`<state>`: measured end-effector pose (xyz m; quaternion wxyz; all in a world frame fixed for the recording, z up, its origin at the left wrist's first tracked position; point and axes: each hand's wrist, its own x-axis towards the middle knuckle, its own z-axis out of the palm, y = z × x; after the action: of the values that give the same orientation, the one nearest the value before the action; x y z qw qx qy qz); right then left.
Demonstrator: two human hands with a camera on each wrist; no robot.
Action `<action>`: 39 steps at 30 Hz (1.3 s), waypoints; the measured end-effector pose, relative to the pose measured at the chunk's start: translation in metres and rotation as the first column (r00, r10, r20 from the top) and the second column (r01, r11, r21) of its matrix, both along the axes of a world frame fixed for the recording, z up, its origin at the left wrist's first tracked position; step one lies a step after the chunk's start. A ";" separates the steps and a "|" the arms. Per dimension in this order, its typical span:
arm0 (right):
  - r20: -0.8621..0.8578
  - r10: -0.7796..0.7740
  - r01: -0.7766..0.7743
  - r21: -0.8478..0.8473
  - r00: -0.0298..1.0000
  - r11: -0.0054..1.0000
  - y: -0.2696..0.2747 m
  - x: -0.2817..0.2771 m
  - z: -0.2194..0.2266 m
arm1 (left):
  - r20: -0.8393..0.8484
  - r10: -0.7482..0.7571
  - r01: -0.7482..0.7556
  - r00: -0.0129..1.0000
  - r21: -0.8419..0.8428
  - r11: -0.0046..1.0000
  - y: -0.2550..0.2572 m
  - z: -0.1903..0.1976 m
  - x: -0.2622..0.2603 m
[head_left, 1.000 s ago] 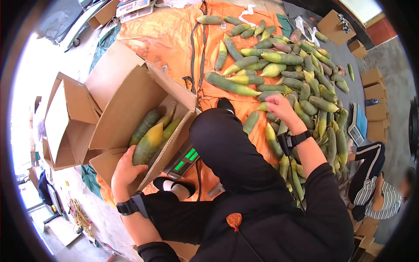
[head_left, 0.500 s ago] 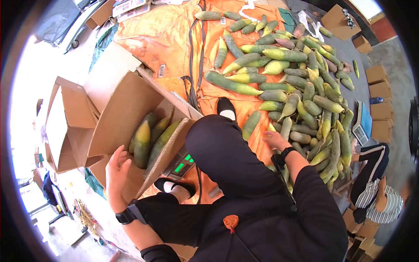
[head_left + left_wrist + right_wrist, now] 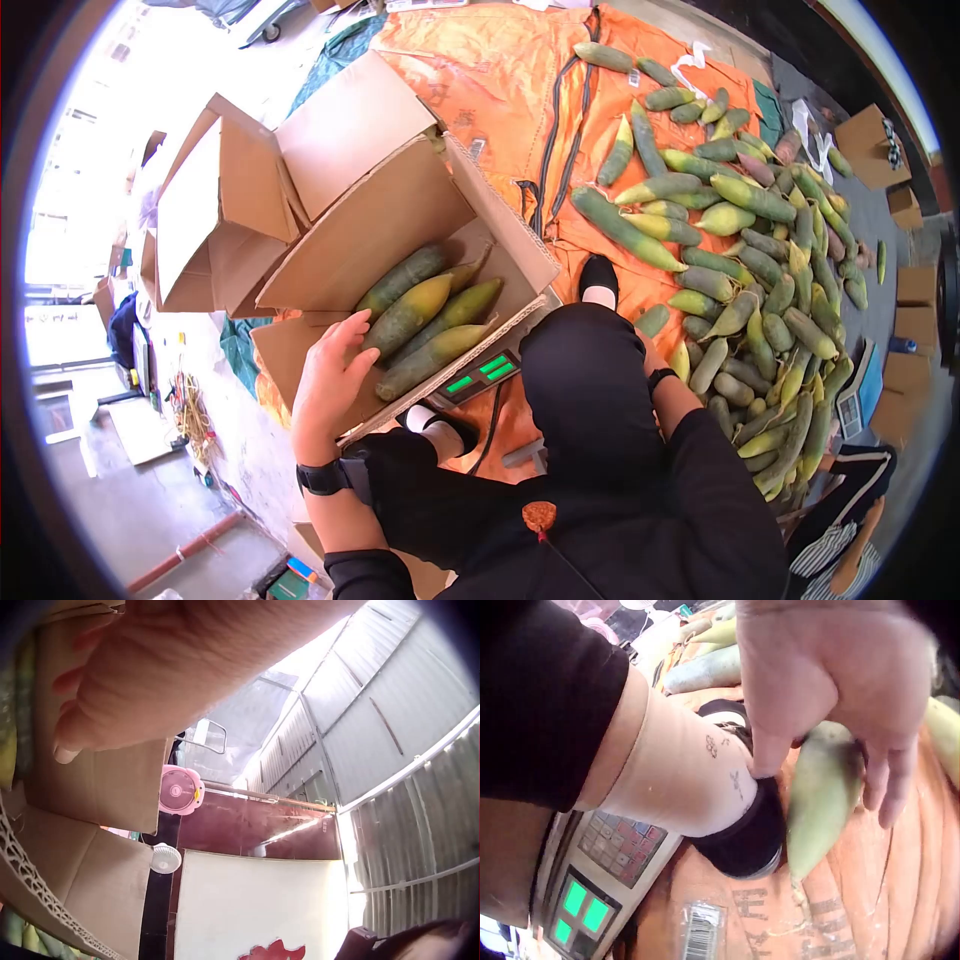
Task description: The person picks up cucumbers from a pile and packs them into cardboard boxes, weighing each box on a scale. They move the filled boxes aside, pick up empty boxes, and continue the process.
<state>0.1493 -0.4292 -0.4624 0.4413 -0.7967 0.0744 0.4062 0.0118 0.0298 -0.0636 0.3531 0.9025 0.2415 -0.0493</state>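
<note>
My left hand hovers with loosely spread fingers at the near end of the green radishes in an open cardboard box. Several radishes lie there side by side, pale tips pointing toward the far right. In the left wrist view, the thumb stands in front of brown cardboard. Down beside my right knee is my right hand. In the right wrist view it spans the blunt end of a single green radish on the orange tarp, thumb on one side and extended fingers on the other.
Under the box, a scale shows a lit green display. A large heap of radishes covers the right of the orange tarp. Another open carton stands left. My shoe is beside the single radish. A person in stripes sits far right.
My left hand has let go of a radish in the box and drawn back slightly. My right hand has come down from the heap to the single radish. The head view has turned left.
</note>
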 end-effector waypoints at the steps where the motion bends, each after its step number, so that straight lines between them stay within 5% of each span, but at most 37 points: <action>1: 0.180 -0.028 0.030 -0.009 0.983 0.999 -0.003 -0.002 -0.006 | 0.010 -0.009 0.009 1.000 -0.014 1.000 0.000 0.000 0.001; 2: 0.357 -0.045 0.059 -0.030 0.933 0.998 -0.005 -0.003 -0.008 | 0.020 0.005 -0.004 1.000 -0.015 1.000 -0.001 0.000 0.001; 5: 0.300 -0.190 0.199 0.001 0.935 0.980 -0.011 -0.004 0.013 | 0.033 -0.007 0.007 0.999 -0.005 1.000 0.001 0.001 0.000; 7: 0.443 -0.075 0.146 -0.129 0.893 0.981 -0.005 -0.001 0.073 | 0.057 -0.024 0.024 0.998 0.009 1.000 0.001 0.000 -0.001; 9: 0.218 -0.200 0.225 -0.095 0.955 0.970 -0.003 0.006 0.100 | 0.074 -0.038 0.037 0.997 0.006 0.999 0.002 0.001 -0.002; 10: 0.121 -0.257 0.260 -0.015 0.959 0.965 -0.015 0.014 0.089 | 0.084 -0.051 0.051 0.995 0.008 0.999 0.003 0.002 -0.003; 13: 0.000 -0.385 0.385 0.049 0.923 0.922 0.003 0.030 0.183 | 0.104 -0.045 0.044 0.994 0.012 0.999 0.000 0.009 -0.002; 18: 0.082 -0.526 0.427 0.486 0.846 0.762 0.033 0.065 0.277 | 0.222 -0.041 0.056 0.974 -0.065 0.996 -0.001 0.014 -0.003; 23: 0.213 -0.476 0.221 0.679 0.853 0.700 0.106 0.061 0.406 | 0.310 0.039 0.057 0.950 -0.297 0.953 -0.005 0.022 -0.006; 25: 0.256 -0.315 -0.026 0.811 0.914 0.585 0.134 0.048 0.439 | 0.377 0.111 0.077 0.919 -0.451 0.889 -0.010 0.027 -0.007; 26: 0.257 -0.317 -0.026 0.811 0.913 0.584 0.150 0.040 0.448 | 0.379 0.108 0.080 0.919 -0.449 0.890 -0.010 0.028 -0.009; 29: 0.278 -0.104 -0.186 0.833 0.955 0.521 0.200 0.012 0.463 | 0.442 0.106 0.176 0.891 -0.550 0.816 -0.015 0.033 -0.012; 31: 0.233 0.063 -0.231 0.817 0.970 0.528 0.243 -0.017 0.454 | 0.506 0.211 0.287 0.836 -0.732 0.618 -0.029 0.039 -0.009; 33: 0.173 0.146 -0.224 0.822 0.974 0.523 0.266 -0.037 0.436 | 0.522 0.179 0.292 0.834 -0.693 0.659 -0.034 0.037 -0.008; 35: 0.108 0.251 -0.214 0.869 0.962 0.447 0.277 -0.053 0.424 | 0.322 0.173 0.045 0.931 -0.571 0.820 -0.038 0.044 -0.007; 37: 0.110 0.288 -0.232 0.872 0.951 0.431 0.274 -0.060 0.425 | 0.213 0.330 -0.081 0.920 -0.719 0.691 -0.034 0.045 -0.007; 39: 0.171 0.277 -0.293 0.818 0.946 0.495 0.262 -0.053 0.432 | 0.166 0.327 -0.134 0.930 -0.678 0.723 -0.025 0.039 -0.008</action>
<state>0.0962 -0.1672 -0.0300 0.6934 -0.4952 -0.2633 0.4524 0.0036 0.0048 -0.0244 0.6797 0.6813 0.2689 0.0393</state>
